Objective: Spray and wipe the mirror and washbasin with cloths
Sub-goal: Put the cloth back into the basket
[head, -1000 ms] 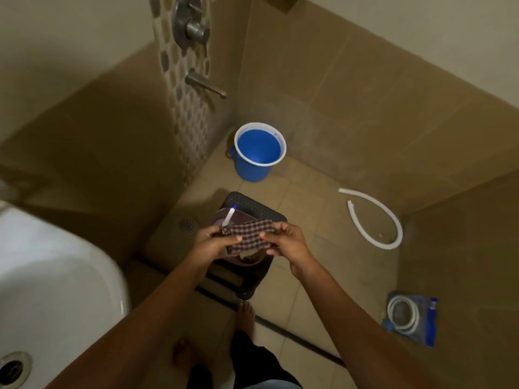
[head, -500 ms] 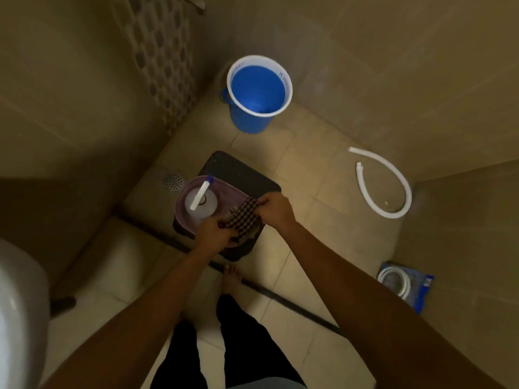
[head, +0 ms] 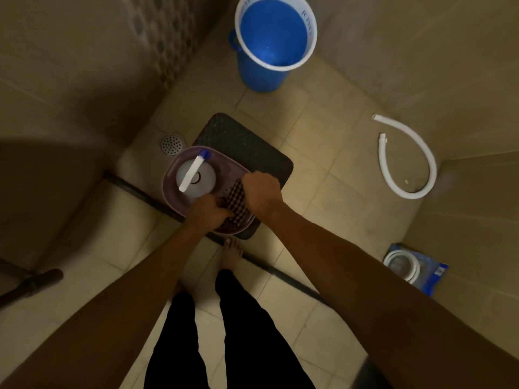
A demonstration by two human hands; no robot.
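Observation:
A dark checked cloth lies over the near right part of a purple basin that rests on a black stool. My left hand and my right hand both grip the cloth, one on each side, down inside the basin. A clear spray bottle with a white nozzle and blue tip stands in the basin's left half, just beyond my left hand. The mirror and washbasin are out of view.
A blue bucket stands in the far corner. A floor drain sits left of the stool. A white hose lies on the floor at right, a packaged hose nearer. A dark floor strip crosses under my bare feet.
Both hands have gone down with the cloth from above the basin into it. My view has tilted downward, so the washbasin and wall tap have left the frame.

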